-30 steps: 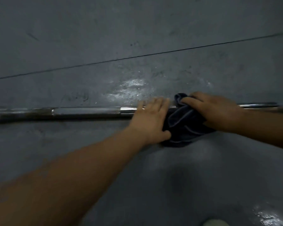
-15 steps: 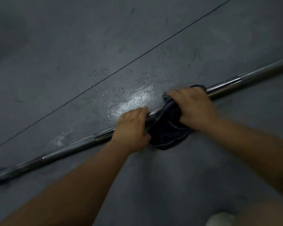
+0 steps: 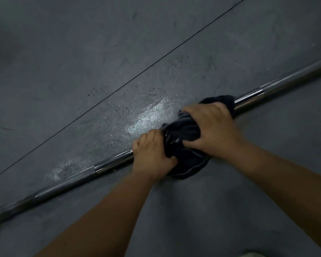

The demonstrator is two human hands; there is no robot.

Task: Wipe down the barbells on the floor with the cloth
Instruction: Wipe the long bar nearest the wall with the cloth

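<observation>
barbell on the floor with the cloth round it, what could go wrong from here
1. The round chrome steel barbell lies loose on the grey floor; it could roll if the left hand gripping it slackens.
2. The bunched dark blue cloth, gripped by the right hand, may skip the bar's underside against the floor.
3. The shiny patch beside the bar looks wet, maybe slippery.

The barbell (image 3: 111,163) runs off the frame at 8 o'clock and at 2 o'clock, so neither end shows. Its middle stretch is hidden under the cloth (image 3: 183,132), the right hand (image 3: 213,125) and the left hand (image 3: 152,154), whose fingertips curl out of sight behind the bar. At 5 o'clock a pale shape (image 3: 248,255) is cut by the bottom edge, and what it is cannot be told.
</observation>
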